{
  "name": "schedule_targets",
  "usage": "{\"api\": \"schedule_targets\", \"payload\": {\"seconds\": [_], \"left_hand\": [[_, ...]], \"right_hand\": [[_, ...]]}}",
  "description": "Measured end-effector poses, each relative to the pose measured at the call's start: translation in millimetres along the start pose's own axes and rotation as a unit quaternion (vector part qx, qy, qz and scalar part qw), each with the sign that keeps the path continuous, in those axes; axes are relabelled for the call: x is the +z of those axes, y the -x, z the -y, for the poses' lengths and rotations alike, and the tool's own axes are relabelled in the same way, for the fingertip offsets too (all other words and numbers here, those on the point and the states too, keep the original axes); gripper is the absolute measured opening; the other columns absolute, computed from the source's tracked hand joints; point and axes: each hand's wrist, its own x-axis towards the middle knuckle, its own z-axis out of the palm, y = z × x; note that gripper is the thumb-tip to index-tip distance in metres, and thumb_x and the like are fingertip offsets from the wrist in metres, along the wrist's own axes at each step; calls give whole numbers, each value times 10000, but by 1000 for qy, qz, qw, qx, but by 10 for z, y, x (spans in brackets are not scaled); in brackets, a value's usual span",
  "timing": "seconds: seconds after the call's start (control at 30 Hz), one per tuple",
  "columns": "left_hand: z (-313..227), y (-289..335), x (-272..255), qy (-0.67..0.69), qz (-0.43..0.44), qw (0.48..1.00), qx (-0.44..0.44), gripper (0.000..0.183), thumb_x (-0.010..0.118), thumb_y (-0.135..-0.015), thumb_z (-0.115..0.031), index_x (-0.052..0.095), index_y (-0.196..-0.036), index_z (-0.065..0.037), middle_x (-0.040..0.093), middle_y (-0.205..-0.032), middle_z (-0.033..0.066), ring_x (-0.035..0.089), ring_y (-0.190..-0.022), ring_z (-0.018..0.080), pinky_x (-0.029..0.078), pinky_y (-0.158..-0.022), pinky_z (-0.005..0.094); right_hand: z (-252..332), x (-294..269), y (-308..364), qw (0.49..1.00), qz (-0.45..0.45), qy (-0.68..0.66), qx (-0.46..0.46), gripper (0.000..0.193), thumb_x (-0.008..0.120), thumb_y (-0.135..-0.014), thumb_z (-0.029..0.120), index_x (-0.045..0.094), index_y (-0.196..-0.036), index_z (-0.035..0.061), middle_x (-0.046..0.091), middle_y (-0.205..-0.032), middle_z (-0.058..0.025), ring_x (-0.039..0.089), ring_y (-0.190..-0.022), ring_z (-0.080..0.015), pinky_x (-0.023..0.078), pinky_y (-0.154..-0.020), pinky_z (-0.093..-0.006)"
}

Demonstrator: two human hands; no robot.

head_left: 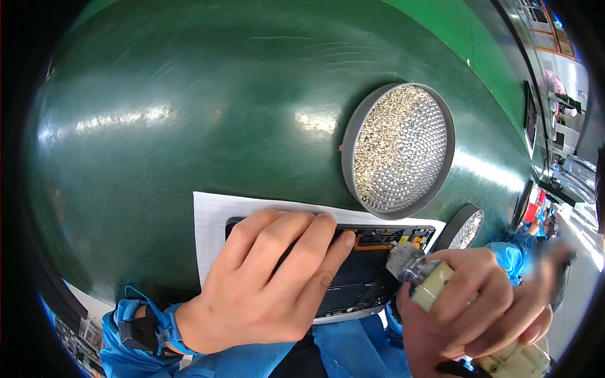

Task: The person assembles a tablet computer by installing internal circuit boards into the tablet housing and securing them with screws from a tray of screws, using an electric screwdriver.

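Note:
An opened flat black device (365, 277) with an orange part near its top edge lies on a white sheet (211, 217) at the near edge of a green table. My left hand (271, 283) rests flat on the device, fingers pressing it down. My right hand (472, 309) grips a cream-coloured electric screwdriver (428, 280), its knurled silver tip just above the device's upper right corner.
A round grey tray (398, 148) full of small silver screws sits on the green table (189, 113) behind the device. A second, smaller screw tray (466, 228) lies at the right. Other workstations and a person in blue are at the far right.

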Motion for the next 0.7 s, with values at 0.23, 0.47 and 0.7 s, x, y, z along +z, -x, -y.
{"api": "schedule_targets", "payload": {"seconds": [0.23,0.47,0.7], "left_hand": [[-11,-47,21,24,4,1000,4,399,746,-710,-163,820,-1084,-48,641,-1164,102,589,-1044,285,522,-844,411],[-7,-12,51,25,-3,1000,3,383,746,-723,-163,821,-1084,-59,645,-1167,93,592,-1039,279,521,-854,412],[-46,30,57,22,-16,1000,0,365,752,-724,-162,819,-1067,-56,652,-1162,93,601,-1040,270,521,-858,406]], "right_hand": [[16,35,75,999,-6,38,23,630,747,-961,254,373,-1405,11,492,-972,-50,521,-673,-151,448,-506,-311],[2,42,120,999,-13,39,23,620,756,-951,245,382,-1392,23,499,-950,-47,516,-654,-155,472,-512,-313],[86,32,94,996,46,54,46,649,784,-910,166,380,-1398,27,513,-922,-37,527,-630,-155,495,-520,-319]]}}
